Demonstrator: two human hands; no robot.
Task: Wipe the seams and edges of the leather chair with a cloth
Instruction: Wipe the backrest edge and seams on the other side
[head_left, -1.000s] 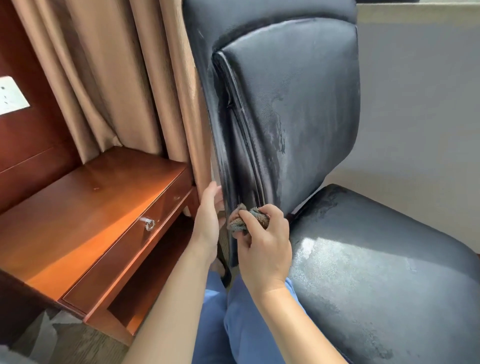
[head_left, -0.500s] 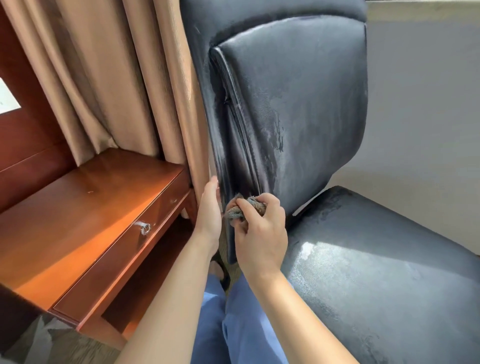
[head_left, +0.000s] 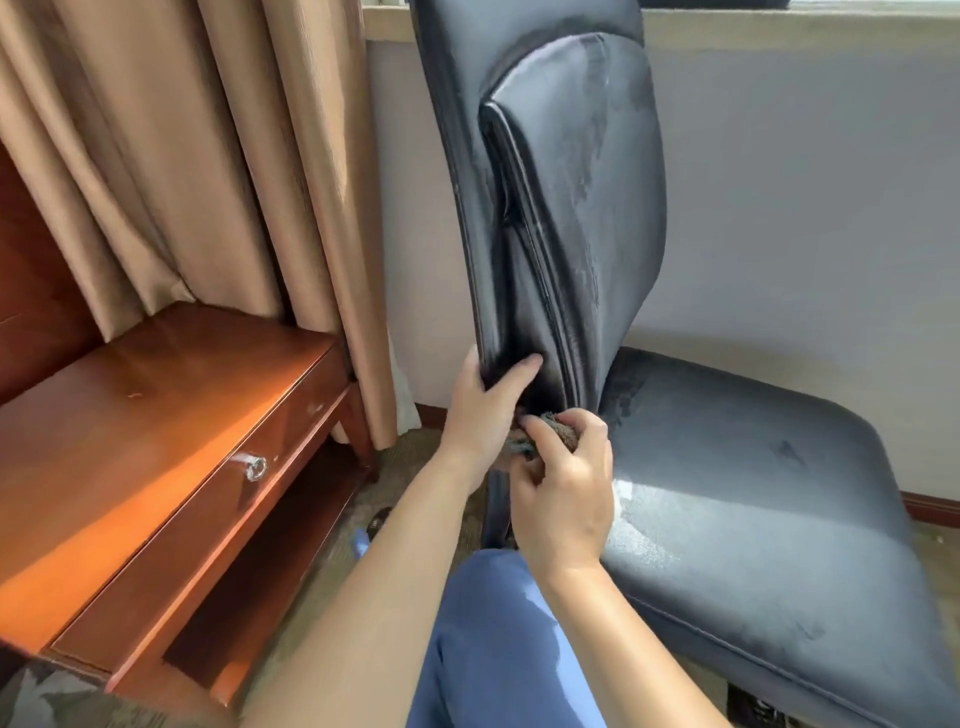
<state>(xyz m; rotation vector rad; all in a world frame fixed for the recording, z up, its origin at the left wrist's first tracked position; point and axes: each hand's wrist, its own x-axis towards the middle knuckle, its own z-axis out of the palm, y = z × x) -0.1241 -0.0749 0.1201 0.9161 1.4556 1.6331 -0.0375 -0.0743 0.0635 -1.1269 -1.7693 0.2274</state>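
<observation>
A black leather chair stands in front of me, its tall backrest (head_left: 566, 171) upright and its wide seat (head_left: 769, 499) to the right, both streaked with wipe marks. A raised seam (head_left: 540, 260) runs down the backrest's left side. My left hand (head_left: 488, 405) grips the lower left edge of the backrest, thumb on the front face. My right hand (head_left: 566, 493) is shut on a bunched grey cloth (head_left: 556, 431), pressed at the foot of the seam where backrest meets seat. Most of the cloth is hidden in my fingers.
A red-brown wooden desk (head_left: 145, 447) with a knobbed drawer (head_left: 254, 465) stands close on the left. Tan curtains (head_left: 197, 156) hang behind it. A grey wall (head_left: 810, 208) is behind the chair. My blue-trousered knee (head_left: 498, 639) is below my arms.
The chair has turned, so the backrest now shows more of its side and the wall behind appears. My left hand shifted from resting on the edge to gripping it; the cloth stays low.
</observation>
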